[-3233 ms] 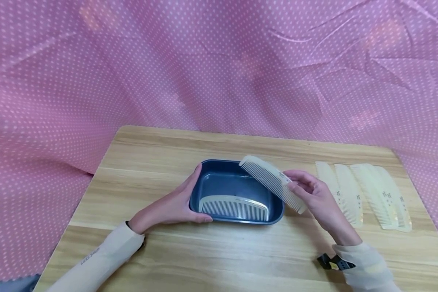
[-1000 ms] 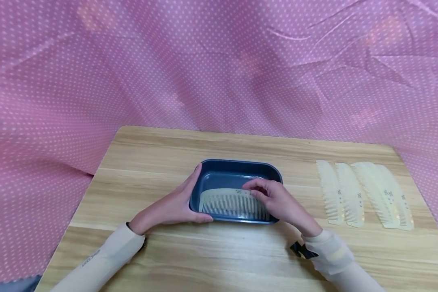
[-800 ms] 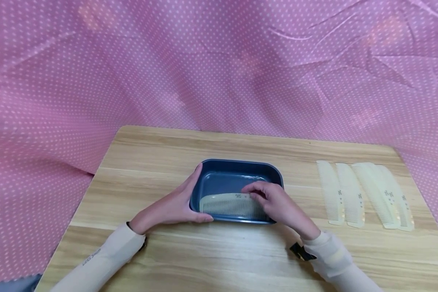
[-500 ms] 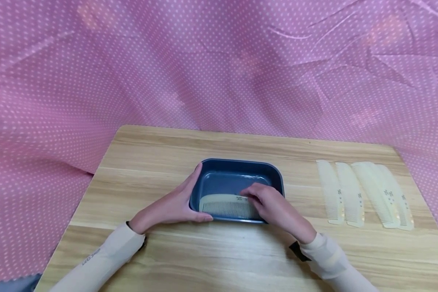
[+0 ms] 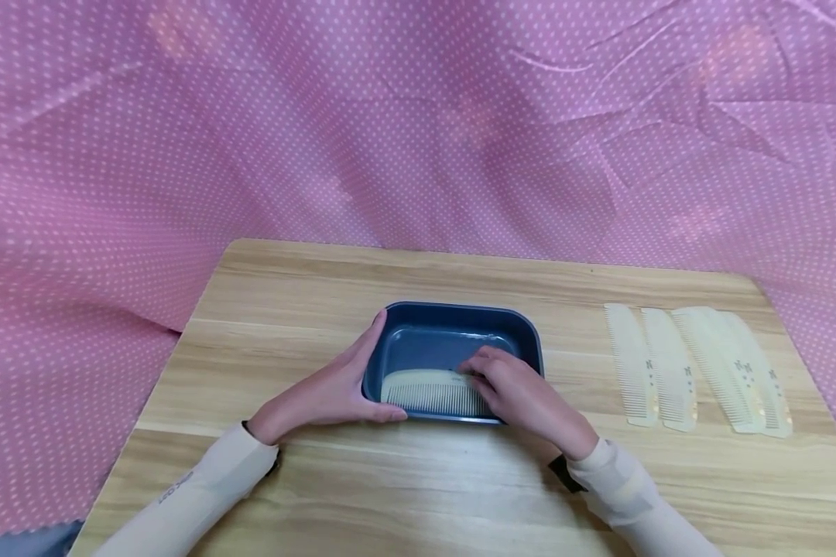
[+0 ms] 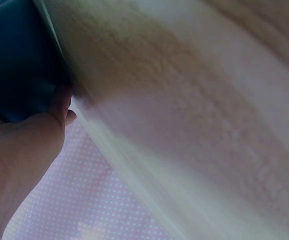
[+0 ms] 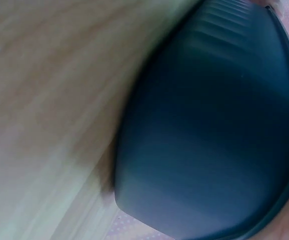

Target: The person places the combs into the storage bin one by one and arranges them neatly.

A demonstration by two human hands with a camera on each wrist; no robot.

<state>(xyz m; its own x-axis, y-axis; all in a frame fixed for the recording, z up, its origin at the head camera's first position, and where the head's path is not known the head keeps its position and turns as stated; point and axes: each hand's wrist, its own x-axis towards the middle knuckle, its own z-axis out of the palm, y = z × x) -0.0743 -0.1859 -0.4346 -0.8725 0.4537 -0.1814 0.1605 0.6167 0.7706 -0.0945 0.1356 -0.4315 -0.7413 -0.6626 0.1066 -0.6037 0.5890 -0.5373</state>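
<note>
The comb [image 5: 432, 392] has a pale cream colour, a smoothly curved back and many thin teeth (these point toward the person). It is inside the blue tray [image 5: 418, 348], along the near wall. The right hand [image 5: 519, 391] has its grip pinching the back; the left hand [image 5: 341, 391] grips the tray's left end.

A bare right hand [image 5: 522, 393] hides one end of the cream, curved comb [image 5: 428, 392] in the dark-blue, round-cornered tray [image 5: 418, 350] — and the tiny black marks [image 5: 743, 367] on the other cream, curved combs [image 5: 628, 348] are too small to read.
</note>
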